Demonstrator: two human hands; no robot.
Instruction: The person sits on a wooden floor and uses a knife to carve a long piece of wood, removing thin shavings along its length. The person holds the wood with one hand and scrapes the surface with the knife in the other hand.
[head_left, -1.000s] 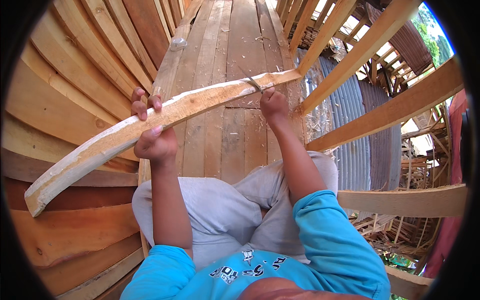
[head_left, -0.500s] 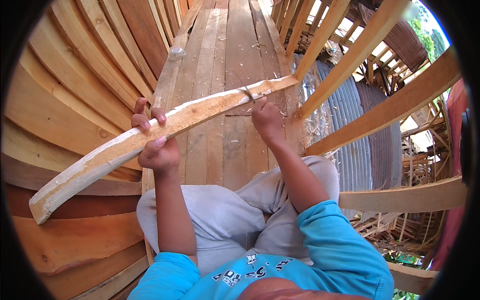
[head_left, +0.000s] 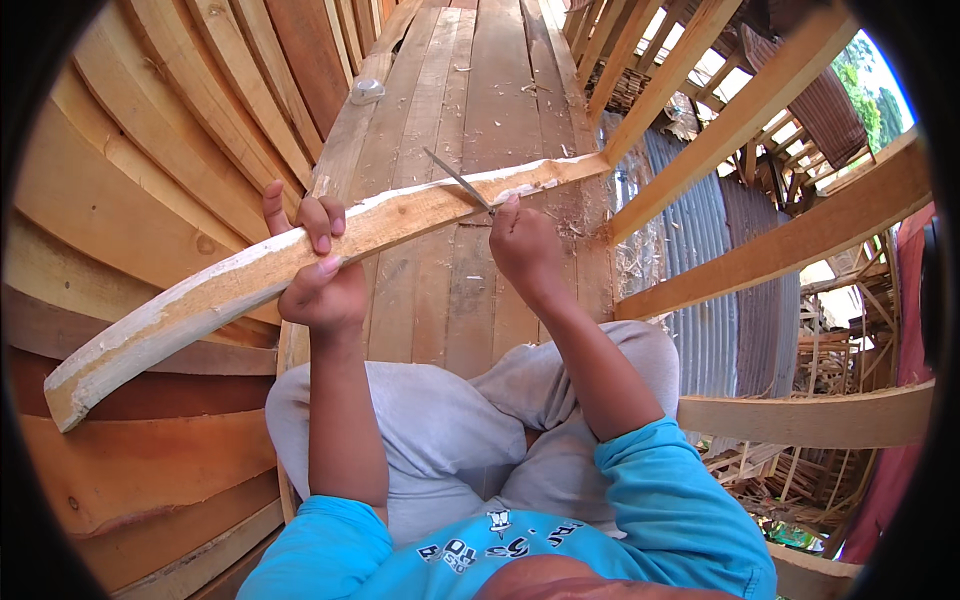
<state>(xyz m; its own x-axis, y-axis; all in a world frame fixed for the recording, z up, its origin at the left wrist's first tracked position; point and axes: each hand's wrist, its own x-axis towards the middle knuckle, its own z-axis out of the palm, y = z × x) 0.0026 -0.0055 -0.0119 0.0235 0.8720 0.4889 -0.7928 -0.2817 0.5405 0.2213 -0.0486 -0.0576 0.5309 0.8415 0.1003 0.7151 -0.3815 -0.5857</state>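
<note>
A long curved strip of pale wood (head_left: 210, 290) runs from the lower left up to the right, over my lap. My left hand (head_left: 318, 270) grips it near its middle, fingers wrapped over the top edge. My right hand (head_left: 522, 245) holds a thin metal blade (head_left: 458, 180) whose tip rests on the strip's upper edge, pointing up and left. Fresh pale cuts show along that edge near the blade.
I sit on a floor of wooden planks (head_left: 480, 90) scattered with shavings. Curved hull planks (head_left: 120, 160) rise on the left. Slanted wooden ribs (head_left: 740, 120) stand on the right, corrugated metal sheet (head_left: 720, 260) behind them. A small round pale object (head_left: 367, 91) lies on the far planks.
My right hand with the blade has slid down toward me along the strip's edge. The strip and my left hand have shifted slightly lower.
</note>
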